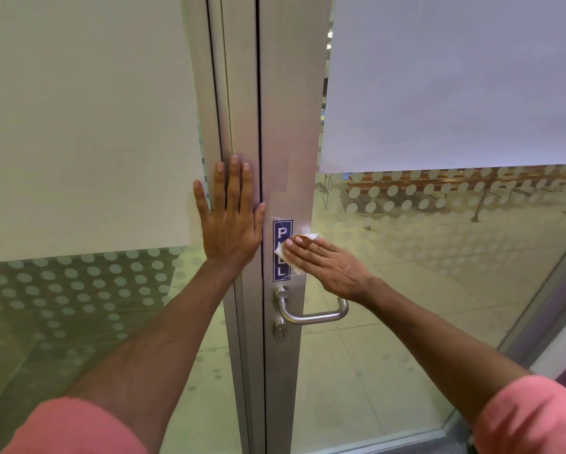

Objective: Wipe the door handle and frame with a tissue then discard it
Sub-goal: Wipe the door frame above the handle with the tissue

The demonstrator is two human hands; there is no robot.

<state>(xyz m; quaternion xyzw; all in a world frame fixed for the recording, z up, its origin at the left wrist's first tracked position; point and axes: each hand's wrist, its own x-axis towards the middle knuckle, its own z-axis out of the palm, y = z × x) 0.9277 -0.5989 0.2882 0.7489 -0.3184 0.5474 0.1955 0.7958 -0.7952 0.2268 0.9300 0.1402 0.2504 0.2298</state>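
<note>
The left hand (231,216) lies spread flat against the frame (242,109), apparently to steady the door. The right hand (324,265), fingers together, presses the tissue (303,239) onto the stile, at twelve o'clock from the handle (308,314).

Aluminium door frame (285,126) standing upright mid-scene, carrying a blue PULL sticker (280,273), a lever handle (311,314) just below it and a keyhole cylinder (280,330) under that. Left hand (231,221) pressing flat on frame; white tissue (303,244) lying against sticker.
</note>
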